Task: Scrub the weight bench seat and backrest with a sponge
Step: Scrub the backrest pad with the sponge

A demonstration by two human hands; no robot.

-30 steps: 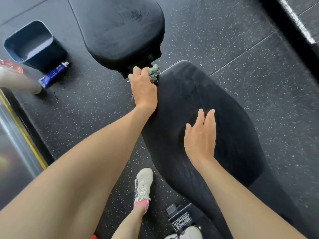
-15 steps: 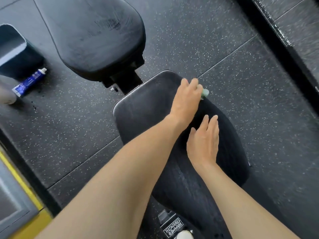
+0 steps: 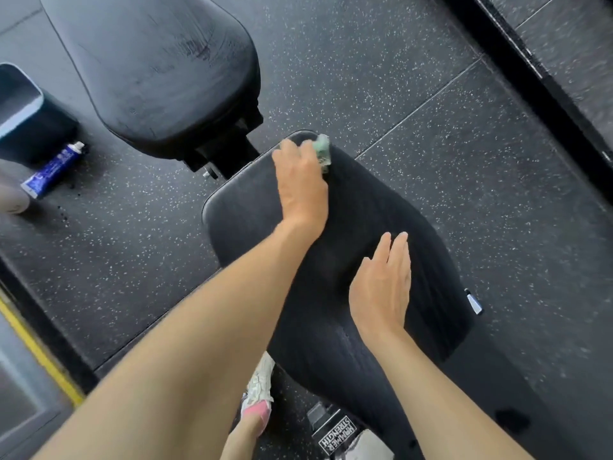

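**Head view: sponge at the far end of the near bench pad**

Nearest the camera, two bare forearms reach forward over the near bench pad (image 3: 381, 210), a long black upholstered cushion that narrows toward its far end. Below the pad, a white shoe (image 3: 262, 381) with a pink sock (image 3: 255, 410) stands on the speckled rubber floor (image 3: 464, 161). Just beside it, a label (image 3: 338, 434) on the bench frame reads "HAMMER STRENGTH".

The right hand (image 3: 381, 287) lies over the middle of the pad, palm down, with the fingers straight and close together and holding nothing. Whether the palm bears on the cushion cannot be told.

Farther on, the left hand (image 3: 303, 187) reaches the pad's far right corner. Its fingers are curled over a green sponge (image 3: 322, 151) and clamp it against the cushion at the rounded edge. The fingertips are blurred, and only the sponge's right side shows past them.

Beyond a short gap with black hinge hardware lies the far bench pad (image 3: 149, 71), also black, with pale streaks on its surface. Which pad is the seat and which the backrest cannot be told.

On the floor to the left, well apart from the bench, a blue tube (image 3: 53, 169) lies just beside a dark bin (image 3: 30, 121). A yellow stripe (image 3: 36, 353) runs along the floor at the left edge.
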